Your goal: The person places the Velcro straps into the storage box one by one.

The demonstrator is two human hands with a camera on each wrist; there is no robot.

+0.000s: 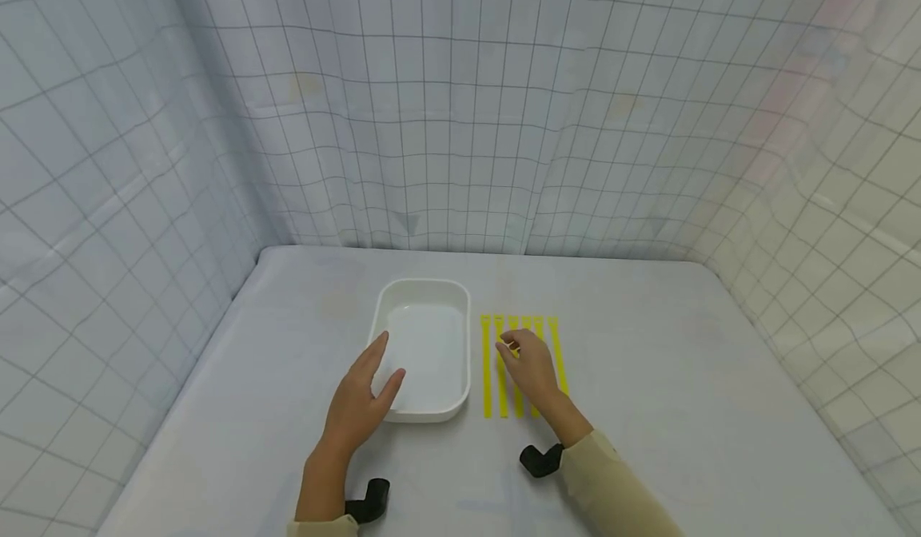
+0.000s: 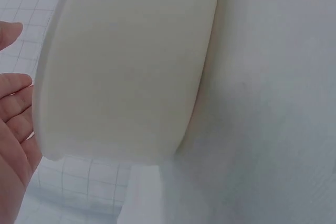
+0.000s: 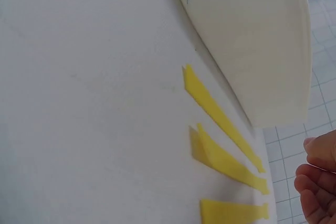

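Observation:
My left hand [image 1: 354, 409] is at the near left side of a white rectangular tray [image 1: 432, 369], fingers extended and thumb spread. In the left wrist view that hand [image 2: 14, 129] shows beside the tray's outer wall [image 2: 126, 72], holding nothing. Over a row of several flat yellow strips [image 1: 487, 373] hangs my right hand [image 1: 532, 365], its fingers loosely bent and a gap between thumb and forefinger. It covers parts of the middle strips. The right wrist view shows the right hand [image 3: 320, 182] beyond the ends of three yellow strips [image 3: 223, 116], with nothing visible in its fingers.
Both wrists carry a black device, one at the left wrist [image 1: 368, 502] and one at the right wrist [image 1: 540, 460]. A white cloth covers the table [image 1: 691, 377]. White grid-patterned curtains [image 1: 446, 121] stand around its back and sides.

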